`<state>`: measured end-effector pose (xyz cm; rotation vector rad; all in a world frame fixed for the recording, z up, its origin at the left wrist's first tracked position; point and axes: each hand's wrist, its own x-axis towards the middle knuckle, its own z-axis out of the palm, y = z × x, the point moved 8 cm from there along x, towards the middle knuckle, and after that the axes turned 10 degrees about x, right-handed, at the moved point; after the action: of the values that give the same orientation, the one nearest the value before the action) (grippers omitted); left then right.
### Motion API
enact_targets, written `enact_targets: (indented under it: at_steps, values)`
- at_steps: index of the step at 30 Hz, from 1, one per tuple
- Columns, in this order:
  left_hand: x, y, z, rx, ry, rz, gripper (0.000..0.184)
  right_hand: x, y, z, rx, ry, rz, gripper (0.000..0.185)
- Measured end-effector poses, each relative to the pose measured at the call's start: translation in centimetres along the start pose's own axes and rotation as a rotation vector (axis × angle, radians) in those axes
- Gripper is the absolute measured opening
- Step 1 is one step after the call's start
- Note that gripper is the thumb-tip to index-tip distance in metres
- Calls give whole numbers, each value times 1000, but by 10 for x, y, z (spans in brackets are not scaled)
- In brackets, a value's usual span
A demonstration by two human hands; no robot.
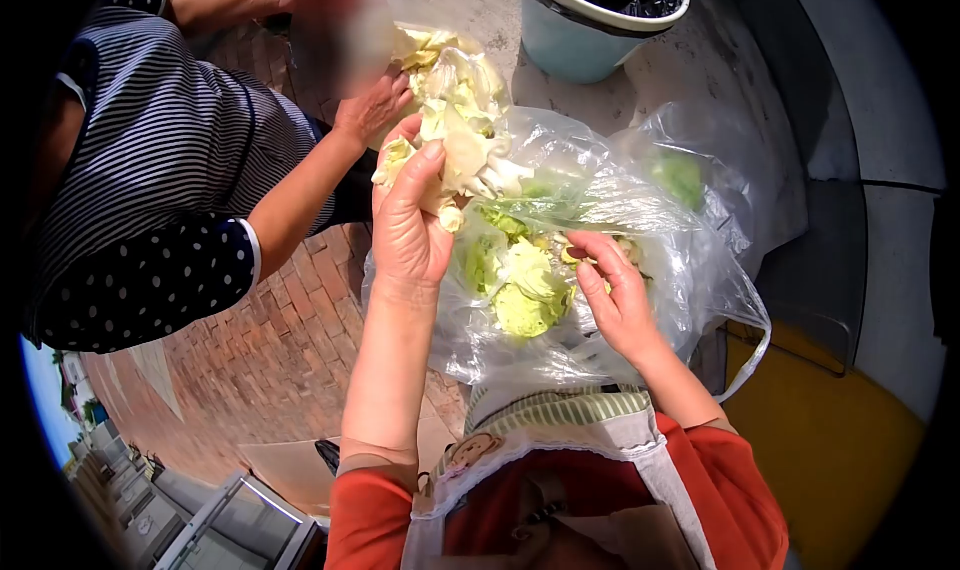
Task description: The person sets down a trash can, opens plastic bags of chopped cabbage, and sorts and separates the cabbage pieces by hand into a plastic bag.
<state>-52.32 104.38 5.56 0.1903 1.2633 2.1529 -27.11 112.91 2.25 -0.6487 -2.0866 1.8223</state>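
Observation:
My left hand (412, 210) is raised, its thumb and fingers closed around pale yellow-white lettuce leaves (465, 155) with a cut stem end near the palm. Below and to the right, my right hand (617, 300) reaches over a clear plastic bag (690, 240), thumb and fingers apart close to small yellowish leaf bits. Whether a fingertip touches them I cannot tell. Yellow-green lettuce (530, 295) lies in the open bag between my hands. Beyond my left hand, more pale leaves (440, 50) sit in clear plastic, touched by a co-worker's hand (375, 110).
A co-worker in a striped top (190, 120) is close on the left. A pale blue bucket (570, 45) with a black liner stands at the back. Another clear bag with something green (680, 175) lies at right. Brick paving (270, 370) shows at lower left.

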Motion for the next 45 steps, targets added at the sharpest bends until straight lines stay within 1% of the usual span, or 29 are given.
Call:
enact_targets:
  at_steps: [2,3,4,5,6,8,11,12,16,17,18,20,22,23,25,27,28,30,31,33,35,36,37,38,39,40,42,43,45]
  values:
    - [26,-2,-15,25,27,-44,39,-6,5,2,48,28,51,33]
    - [65,-14,-30,-97,127,-189,32,-6,6,3,48,25,43,33]
    - [76,-17,-30,-156,267,-223,28,-7,9,3,43,28,59,32]
    - [75,-15,-25,-164,196,-206,27,-11,13,3,40,32,81,32]
    - [102,-28,-43,-167,371,-201,24,-14,16,2,38,33,70,32]
    - [130,-43,-55,-146,399,-165,22,-20,25,-4,25,63,106,32]
    - [155,-36,-88,129,597,-35,44,-26,31,-9,18,91,96,32]
    - [157,-37,-94,123,643,-23,55,-27,31,-10,0,103,62,32]
    - [179,-45,-121,334,727,-150,84,-43,43,-16,-34,94,190,31]
    - [167,-54,-123,501,704,-188,85,-54,48,-15,-180,6,205,31]
    - [172,-32,-117,650,679,-161,87,-42,51,-10,-322,-98,157,30]
    - [110,23,-51,805,415,536,78,-48,66,-17,-359,-99,198,31]
    - [53,32,-9,684,260,585,58,-38,84,-20,-556,-201,245,34]
    - [24,17,13,669,66,506,52,-21,93,-33,-594,-223,292,42]
    - [-49,-28,46,655,-230,320,36,-3,97,-45,-615,-159,246,50]
    - [-98,-101,63,1188,-627,244,33,27,113,-85,-310,84,201,58]
    - [-116,-145,58,1290,-737,255,36,42,109,-92,-315,84,204,58]
    - [-145,-214,38,1613,-741,509,37,64,87,-111,44,298,291,52]
    - [-147,-224,29,1616,-731,509,37,68,79,-109,44,290,287,52]
    - [-155,-270,-7,2078,-1149,50,29,61,93,-80,-36,-33,646,41]
    - [-161,-260,-18,2111,-1193,-11,23,44,114,-46,-387,-349,747,35]
    - [-166,-252,-26,2144,-1247,-70,19,40,127,-31,-586,-427,586,32]
    - [-171,-242,-32,2151,-1240,-73,19,35,146,-16,-667,-498,519,31]
    - [-177,-231,-38,2146,-1228,-54,18,26,159,-5,-715,-501,578,33]
    - [-183,-221,-44,2139,-1220,-38,18,19,175,6,-690,-498,532,43]
    - [-189,-213,-47,2143,-1215,-43,18,8,191,16,-688,-503,528,43]
    - [-193,-199,-50,2155,-1177,-37,18,0,201,39,-595,-399,331,60]
    - [-195,-197,-52,2159,-1167,-38,18,-3,207,49,-596,-404,324,60]
    - [-197,-191,-52,2085,-1076,-43,18,-10,216,62,-471,-361,466,74]
